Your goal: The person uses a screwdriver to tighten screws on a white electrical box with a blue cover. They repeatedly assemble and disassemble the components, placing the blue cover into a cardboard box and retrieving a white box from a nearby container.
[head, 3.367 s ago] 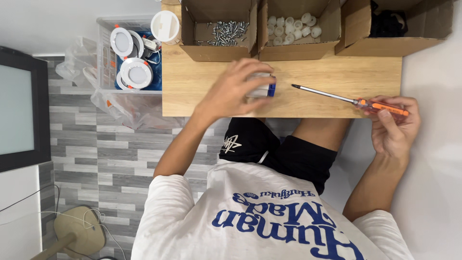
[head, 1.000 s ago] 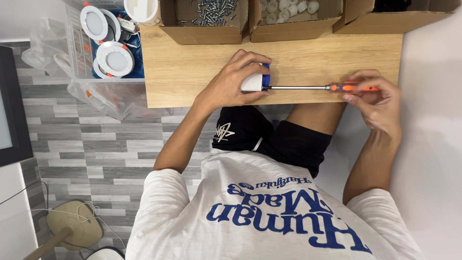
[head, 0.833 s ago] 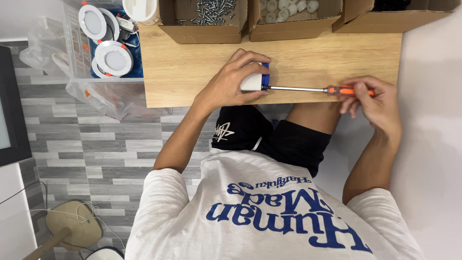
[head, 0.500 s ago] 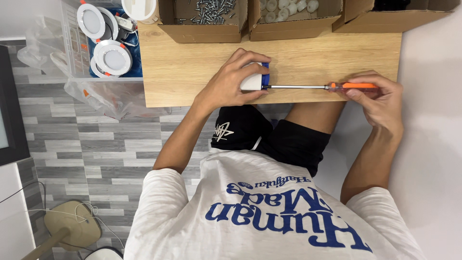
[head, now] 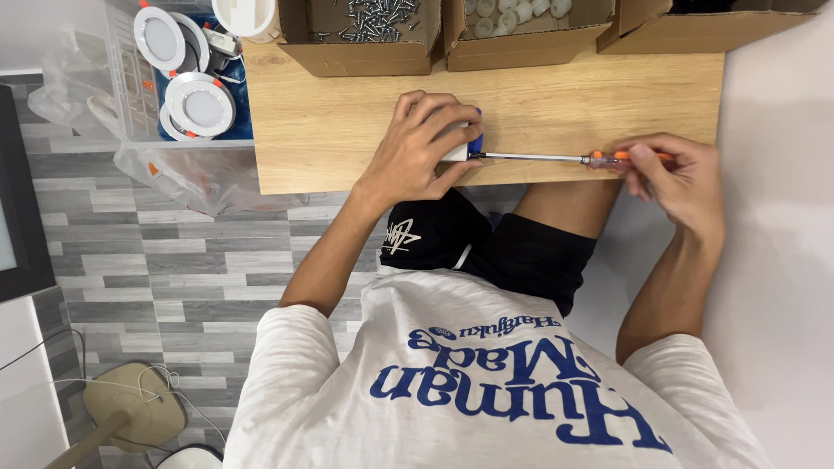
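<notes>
On the wooden table (head: 347, 130) my left hand (head: 421, 148) grips the small white and blue part (head: 465, 146) near the front edge, my right hand (head: 673, 174) pinches the orange screwdriver (head: 565, 158); I should keep it level.

Lighting is bright, even and diffuse, with no glare on the desk (head: 347, 130). Soft shadows fall just beneath the desk edge and under the left hand (head: 426, 148). Focus is sharp throughout, without visible motion blur.
</notes>
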